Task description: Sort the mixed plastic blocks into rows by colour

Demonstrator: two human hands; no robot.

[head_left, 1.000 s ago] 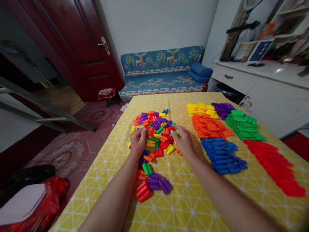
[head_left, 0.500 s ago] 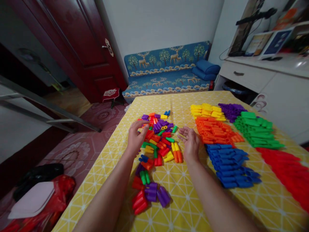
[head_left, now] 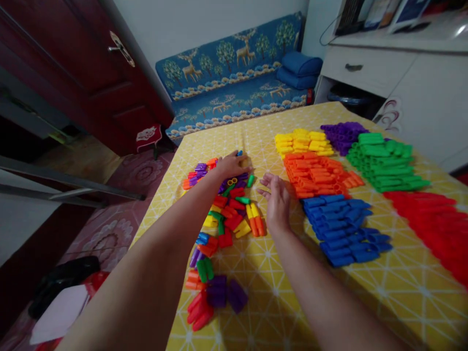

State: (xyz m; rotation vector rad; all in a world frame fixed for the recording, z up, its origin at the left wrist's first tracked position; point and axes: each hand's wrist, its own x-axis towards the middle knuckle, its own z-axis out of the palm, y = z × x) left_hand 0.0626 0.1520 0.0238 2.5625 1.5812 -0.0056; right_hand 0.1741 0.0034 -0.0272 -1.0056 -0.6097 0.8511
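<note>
Mixed pile (head_left: 228,214) of short plastic tubes, every colour jumbled, sits on the yellow-clothed counter (head_left: 263,273). It runs from a loose clump nearest the person up to the far side.

Left of the pile there's only a narrow strip of cloth, then the counter's edge and the tiled floor. That looks like the weak spot to me. These pieces are round, and a nudge from the forearm lying across the pile could roll the outer ones over the edge.

The left hand (head_left: 231,165) is draped over the pile's far end, fingers curled down onto the pieces, with a blue one (head_left: 239,153) peeking out beyond them. Whether it has anything pinched, I cannot tell.

Just right of the pile is the right hand (head_left: 277,207), loosely spread, palm turned inward, nothing in it. It hangs close to the orange block (head_left: 316,173) and the blue block (head_left: 340,226). A careless sweep back from there could, I'd judge, scatter those neat rows.

Further right of the pile sit the yellow block (head_left: 302,142), the purple block (head_left: 341,132) and the green block (head_left: 383,163). The red block (head_left: 431,219) is well apart at the far right.

As for writing, nothing can be read. The tubes are plain, and the framed items above the white cabinet are cropped and blurred.
</note>
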